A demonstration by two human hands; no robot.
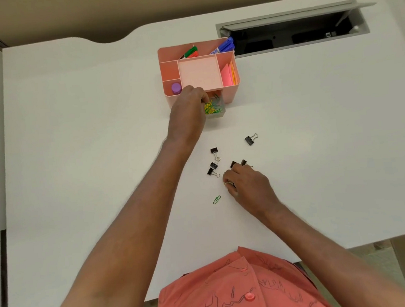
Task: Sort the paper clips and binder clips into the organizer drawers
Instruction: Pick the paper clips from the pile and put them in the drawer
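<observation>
A pink desk organizer (231, 94) stands at the far middle of the white desk. Its clear drawer (217, 114) is pulled out and holds yellow and green paper clips (212, 107). My left hand (188, 110) reaches over the drawer's left side, fingers pinched at the paper clips. My right hand (245, 181) rests on the desk, fingers curled around small clips. Several black binder clips lie loose around it, such as one (251, 139) far right and others (213, 168) to the left. A single green paper clip (216, 199) lies near my right hand.
The organizer's top holds markers (224, 45), a purple-capped bottle (176, 88), a pink note pad (199, 72) and coloured sticky notes (228, 74). An open cable trough (293, 32) is cut into the desk behind it. The desk's near edge (327, 249) runs by my body.
</observation>
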